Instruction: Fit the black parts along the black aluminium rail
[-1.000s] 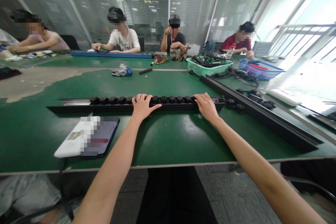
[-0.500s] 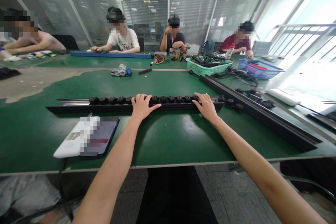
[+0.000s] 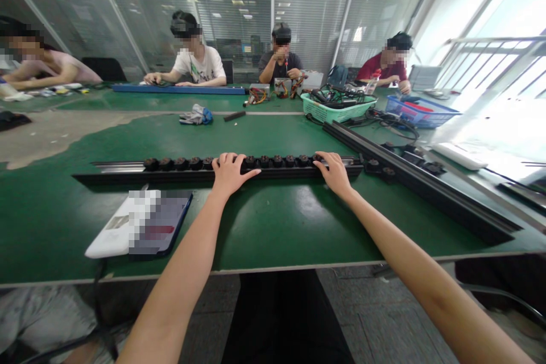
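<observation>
A long black rail (image 3: 281, 173) lies crosswise on the green table, with a row of black round pieces (image 3: 181, 163) along its channel. Over the middle of the row, my left hand (image 3: 229, 173) grips the rail, fingers curled across the top and thumb pointing right along the front side. My right hand (image 3: 335, 170) is closed round the rail near its right end, thumb at the front beside the last round piece. Both palms hide some of the pieces, and the fingertips on the far side are out of sight.
A white device (image 3: 117, 233) and a phone (image 3: 168, 227) lie at the left front. Another black rail (image 3: 426, 187) slants across the right. Behind are a green basket (image 3: 336, 111) of cables, a blue basket (image 3: 416, 116) and a glove (image 3: 196, 115). Several people sit opposite.
Both my hands stay on the rail with almost no movement. The whole view shifts slightly. Across the table, a person in dark clothing has changed the position of their hands.
</observation>
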The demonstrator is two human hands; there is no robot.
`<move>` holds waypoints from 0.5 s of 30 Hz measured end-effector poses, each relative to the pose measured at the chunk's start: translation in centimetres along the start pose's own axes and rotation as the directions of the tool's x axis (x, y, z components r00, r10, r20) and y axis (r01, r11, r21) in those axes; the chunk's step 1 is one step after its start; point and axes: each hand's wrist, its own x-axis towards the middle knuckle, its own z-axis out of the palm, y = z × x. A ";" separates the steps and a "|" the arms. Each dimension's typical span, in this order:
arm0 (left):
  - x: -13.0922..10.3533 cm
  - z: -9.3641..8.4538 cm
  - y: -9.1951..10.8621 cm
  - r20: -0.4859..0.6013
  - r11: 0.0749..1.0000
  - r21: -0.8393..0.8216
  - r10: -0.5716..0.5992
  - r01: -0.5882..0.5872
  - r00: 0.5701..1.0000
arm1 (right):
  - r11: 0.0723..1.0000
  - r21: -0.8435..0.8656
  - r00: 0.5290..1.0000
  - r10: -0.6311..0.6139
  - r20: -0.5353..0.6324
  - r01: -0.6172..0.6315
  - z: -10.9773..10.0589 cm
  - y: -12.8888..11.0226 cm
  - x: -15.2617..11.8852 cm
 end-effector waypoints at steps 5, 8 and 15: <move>0.0 0.1 -0.1 -0.001 1.000 0.015 0.000 0.000 1.000 | 1.000 0.022 1.000 -0.004 -0.022 0.005 0.1 0.2 0.0; 0.0 0.1 0.0 -0.001 1.000 0.001 0.002 -0.002 1.000 | 1.000 0.020 1.000 0.002 -0.015 -0.002 0.0 0.3 0.0; 0.0 0.0 0.0 -0.001 1.000 0.012 0.001 -0.001 1.000 | 1.000 0.016 1.000 0.016 -0.008 -0.015 0.0 0.4 0.0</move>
